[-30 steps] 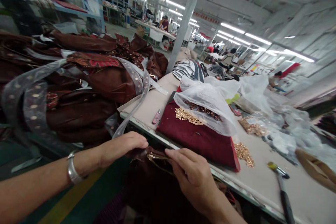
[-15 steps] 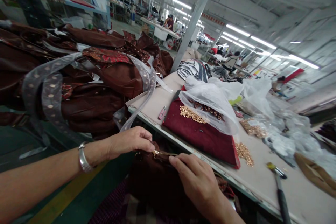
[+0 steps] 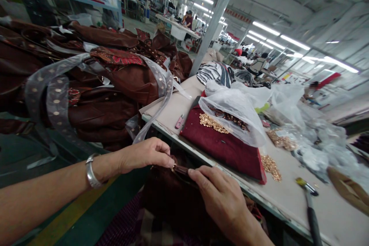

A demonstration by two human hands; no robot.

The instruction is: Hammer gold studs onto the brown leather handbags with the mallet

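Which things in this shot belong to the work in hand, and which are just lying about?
In use:
- brown bag, held in the left hand and right hand
- its zip pull, by the left fingertips

Apparently just lying about:
- snips
- hammer
- maroon pad, bearing gold fittings
- plastic bag
- piled bags

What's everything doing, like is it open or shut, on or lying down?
Left grip: pinching the brown leather piece by a small gold fitting
Right grip: holding the same piece's edge
Hammer: lying on its side
White plastic bag: mouth open
Gold pieces: loose, heaped on the dark red pad
Pink snips: lying down; blades too small to tell
Ceiling lights: on
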